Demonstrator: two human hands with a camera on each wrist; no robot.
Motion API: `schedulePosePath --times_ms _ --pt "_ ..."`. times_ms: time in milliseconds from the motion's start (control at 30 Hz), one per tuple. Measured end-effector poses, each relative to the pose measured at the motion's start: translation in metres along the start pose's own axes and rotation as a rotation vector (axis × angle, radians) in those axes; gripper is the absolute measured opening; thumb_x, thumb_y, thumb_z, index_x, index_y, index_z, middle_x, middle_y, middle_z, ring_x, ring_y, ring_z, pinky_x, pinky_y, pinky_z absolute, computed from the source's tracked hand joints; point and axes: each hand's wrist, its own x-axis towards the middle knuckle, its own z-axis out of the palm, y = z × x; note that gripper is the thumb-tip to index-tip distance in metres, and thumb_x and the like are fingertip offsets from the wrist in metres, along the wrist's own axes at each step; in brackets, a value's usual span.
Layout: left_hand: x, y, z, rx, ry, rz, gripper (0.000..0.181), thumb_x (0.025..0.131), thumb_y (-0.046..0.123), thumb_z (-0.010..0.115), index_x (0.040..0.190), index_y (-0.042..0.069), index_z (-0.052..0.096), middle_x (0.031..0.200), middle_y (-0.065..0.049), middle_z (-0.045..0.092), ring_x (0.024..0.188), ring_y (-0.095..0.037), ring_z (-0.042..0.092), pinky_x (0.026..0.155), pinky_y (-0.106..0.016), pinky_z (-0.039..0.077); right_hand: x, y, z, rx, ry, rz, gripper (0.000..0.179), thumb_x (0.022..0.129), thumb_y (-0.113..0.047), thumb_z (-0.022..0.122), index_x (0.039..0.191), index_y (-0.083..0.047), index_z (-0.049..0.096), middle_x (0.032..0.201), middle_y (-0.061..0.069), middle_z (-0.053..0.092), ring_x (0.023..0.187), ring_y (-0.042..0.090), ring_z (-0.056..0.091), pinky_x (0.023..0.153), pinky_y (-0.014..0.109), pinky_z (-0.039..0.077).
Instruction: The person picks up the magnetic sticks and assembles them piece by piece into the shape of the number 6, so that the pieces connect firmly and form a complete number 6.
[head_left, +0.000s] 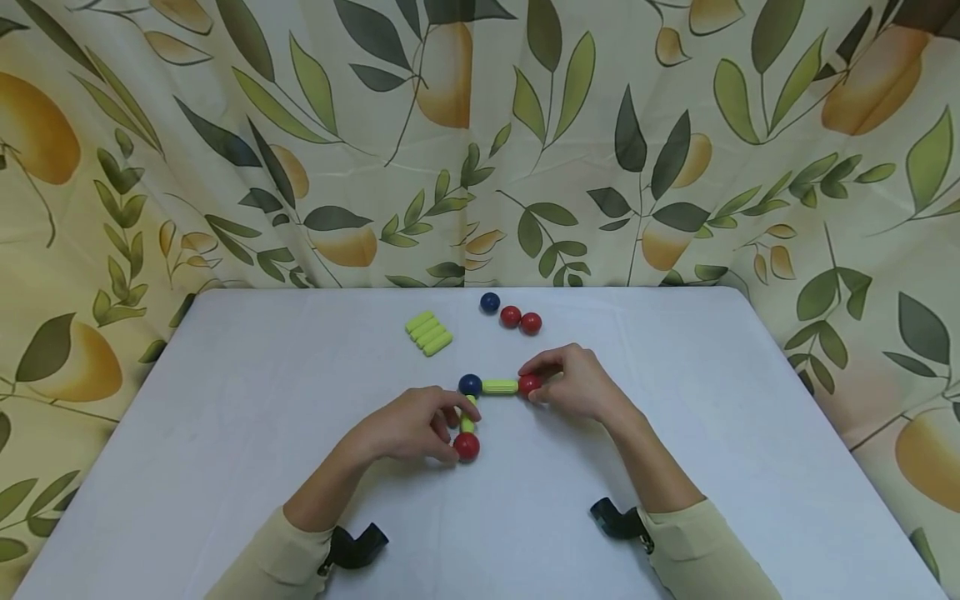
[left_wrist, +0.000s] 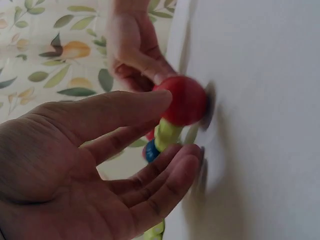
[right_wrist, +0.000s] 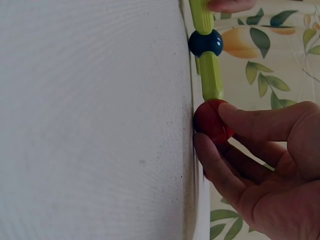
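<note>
A dark blue ball [head_left: 470, 385] joins two yellow-green sticks at a corner. One stick [head_left: 499, 387] runs right to a red ball [head_left: 529, 385]; the other stick [head_left: 468, 423] runs toward the front edge to another red ball [head_left: 467, 447]. My right hand [head_left: 573, 383] pinches the right red ball between thumb and fingers. The thumb of my left hand [head_left: 412, 425] touches the front red ball, and its index finger crosses over the stick. In the left wrist view, the left thumb lies on that red ball [left_wrist: 186, 101], with the other fingers loosely curved below.
Farther back on the white table [head_left: 262, 375] lies a row of several yellow-green sticks [head_left: 429, 333]. To their right are a loose blue ball [head_left: 490, 303] and two red balls [head_left: 511, 316]. A patterned curtain [head_left: 465, 167] hangs behind the table.
</note>
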Motion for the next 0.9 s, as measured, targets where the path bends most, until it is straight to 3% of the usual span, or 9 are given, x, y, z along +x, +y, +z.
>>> schedulePosePath --times_ms 133,300,433,667,900 --pt "-0.003 -0.003 -0.014 0.013 0.046 0.001 0.042 0.086 0.005 0.082 0.125 0.017 0.070 0.106 -0.005 0.068 0.088 -0.016 0.065 0.075 -0.031 0.057 0.000 0.001 0.001 -0.003 0.003 0.008 0.029 0.086 -0.010 0.082 0.114 -0.014 0.080 0.109 0.004 0.076 0.105 0.025 0.063 0.085 0.034 0.055" --pt "0.002 -0.007 -0.031 0.048 0.174 -0.034 0.033 0.090 0.008 0.077 0.122 0.014 0.072 0.099 -0.003 0.067 0.087 -0.018 0.064 0.074 -0.030 0.054 0.000 0.001 0.001 0.002 0.002 0.015 0.028 0.086 -0.010 0.082 0.114 -0.016 0.080 0.109 0.003 0.076 0.105 0.024 0.063 0.087 0.036 0.055" --pt "0.016 -0.009 -0.040 0.098 0.286 -0.076 0.027 0.092 0.010 0.076 0.119 0.011 0.074 0.098 -0.004 0.067 0.090 -0.020 0.062 0.074 -0.030 0.053 -0.001 0.001 0.000 0.001 -0.001 0.015 0.029 0.086 -0.011 0.082 0.115 -0.016 0.080 0.110 0.003 0.076 0.105 0.024 0.063 0.088 0.036 0.056" --pt "0.050 -0.009 -0.046 0.216 0.461 -0.063 0.027 0.092 0.006 0.075 0.118 0.006 0.075 0.102 -0.011 0.065 0.094 -0.026 0.059 0.082 -0.036 0.053 -0.002 0.001 -0.002 0.003 0.003 0.025 0.030 0.086 -0.011 0.082 0.116 -0.016 0.080 0.110 0.003 0.076 0.105 0.024 0.064 0.088 0.037 0.056" --pt "0.069 -0.015 -0.043 0.307 0.516 -0.144 0.031 0.091 0.004 0.074 0.122 0.004 0.073 0.108 -0.014 0.062 0.098 -0.027 0.058 0.089 -0.040 0.054 0.000 0.002 0.000 0.013 -0.008 -0.001 0.030 0.086 -0.011 0.082 0.115 -0.015 0.080 0.109 0.003 0.076 0.103 0.023 0.064 0.088 0.036 0.055"
